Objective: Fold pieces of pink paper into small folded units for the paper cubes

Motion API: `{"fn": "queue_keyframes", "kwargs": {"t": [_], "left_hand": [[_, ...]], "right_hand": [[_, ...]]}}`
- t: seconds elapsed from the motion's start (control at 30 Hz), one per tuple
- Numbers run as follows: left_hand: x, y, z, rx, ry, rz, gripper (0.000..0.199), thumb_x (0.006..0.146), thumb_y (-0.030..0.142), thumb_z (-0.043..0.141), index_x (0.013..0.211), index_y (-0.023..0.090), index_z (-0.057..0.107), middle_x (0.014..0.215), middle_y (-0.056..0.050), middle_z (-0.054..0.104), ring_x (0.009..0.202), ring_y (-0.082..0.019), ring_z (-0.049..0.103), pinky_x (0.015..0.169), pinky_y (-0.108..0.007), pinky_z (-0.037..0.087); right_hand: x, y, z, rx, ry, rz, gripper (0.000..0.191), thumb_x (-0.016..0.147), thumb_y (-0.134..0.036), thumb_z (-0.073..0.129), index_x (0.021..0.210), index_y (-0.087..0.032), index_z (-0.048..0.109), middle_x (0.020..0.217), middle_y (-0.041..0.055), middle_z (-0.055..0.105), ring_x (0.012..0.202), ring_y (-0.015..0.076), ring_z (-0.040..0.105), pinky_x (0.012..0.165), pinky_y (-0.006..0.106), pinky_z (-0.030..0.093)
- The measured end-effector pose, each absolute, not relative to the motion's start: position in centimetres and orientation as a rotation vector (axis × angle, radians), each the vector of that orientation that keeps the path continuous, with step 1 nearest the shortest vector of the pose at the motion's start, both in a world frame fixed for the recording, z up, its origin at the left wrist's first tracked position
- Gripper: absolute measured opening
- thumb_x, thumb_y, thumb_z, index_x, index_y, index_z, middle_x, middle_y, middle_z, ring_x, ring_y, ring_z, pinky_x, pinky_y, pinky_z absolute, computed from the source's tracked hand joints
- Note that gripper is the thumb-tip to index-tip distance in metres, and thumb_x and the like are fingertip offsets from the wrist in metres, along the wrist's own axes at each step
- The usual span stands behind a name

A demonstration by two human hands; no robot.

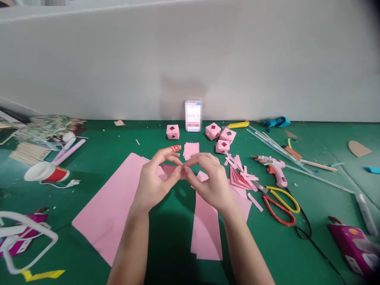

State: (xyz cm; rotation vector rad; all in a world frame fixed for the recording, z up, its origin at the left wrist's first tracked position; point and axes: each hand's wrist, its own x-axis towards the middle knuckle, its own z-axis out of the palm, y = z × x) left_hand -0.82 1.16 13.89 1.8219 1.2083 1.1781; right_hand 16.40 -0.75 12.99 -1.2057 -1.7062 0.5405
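A small piece of pink paper point(170, 172) is held above the green table between my two hands. My left hand point(154, 183), with a red wrap on one finger, pinches it between thumb and fingertips. From the other side, my right hand point(211, 180) pinches the paper close to the left fingertips. The fingers cover part of the paper, so its folds are hard to make out. Just beyond the hands lies a stack of pink squares point(191, 150). Long pink paper strips point(209, 229) lie under my right hand, and a large pink sheet point(111, 213) lies beside my left forearm.
Folded pink paper balls point(173, 132) sit near an upright phone point(193, 115). To the right are paper scraps point(255, 202), scissors point(280, 202), a glue gun point(274, 168) and a yellow cutter point(238, 125). A paper cup point(47, 172) lies tipped at left, near wooden sticks point(28, 153).
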Motion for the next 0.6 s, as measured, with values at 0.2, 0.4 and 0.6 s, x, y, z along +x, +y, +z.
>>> {"fn": "queue_keyframes", "kwargs": {"t": [0.2,0.4,0.6], "left_hand": [[-0.4,0.9,14.1,1.958,1.283,1.125,0.041,0.087,0.016,0.067,0.126,0.028,0.060,0.088,0.000,0.073,0.112,-0.025,0.067,0.106,-0.045,0.046],[-1.1,0.7,14.9,1.967,1.353,1.157,0.042,0.086,0.012,0.064,0.125,0.026,0.060,0.087,0.002,0.073,0.106,-0.021,0.069,0.107,-0.042,0.046],[-3.0,0.1,16.0,1.876,1.601,1.368,0.034,0.086,0.018,0.067,0.119,0.025,0.065,0.090,0.001,0.073,0.103,-0.023,0.070,0.107,-0.046,0.047]], "right_hand": [[16.7,-0.9,13.3,-1.182,-1.729,0.484,0.010,0.091,-0.019,0.066,0.085,-0.026,0.064,0.091,0.0018,0.075,0.104,0.0255,0.068,0.096,0.046,0.047],[18.4,-1.6,14.6,-1.154,-1.620,0.436,0.012,0.088,-0.014,0.064,0.084,-0.025,0.066,0.085,0.0010,0.074,0.108,0.0256,0.068,0.096,0.043,0.051],[20.8,-3.4,16.7,-1.080,-1.412,0.373,0.011,0.089,-0.013,0.065,0.087,-0.024,0.067,0.090,0.0019,0.072,0.103,0.0233,0.070,0.096,0.042,0.052]]}}
